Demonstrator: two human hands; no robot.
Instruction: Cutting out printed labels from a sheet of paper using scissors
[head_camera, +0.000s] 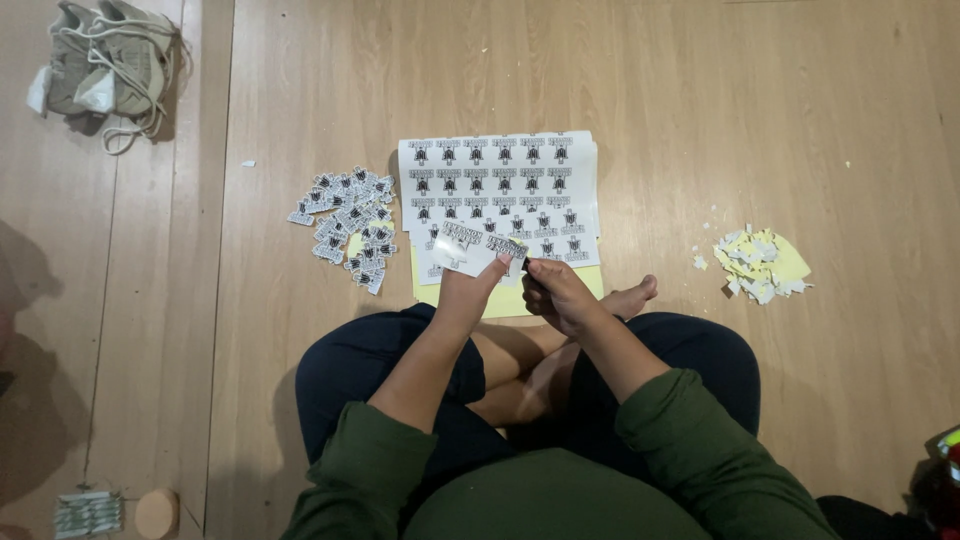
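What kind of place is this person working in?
Probably a room in a home. The person sits cross-legged on a wooden floor, a pair of shoes lies nearby, and a sticker sheet is spread on the floor, not on a table.

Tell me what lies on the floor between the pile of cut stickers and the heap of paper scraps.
In the head view, the printed sticker sheet on yellow paper lies between the pile and the scraps.
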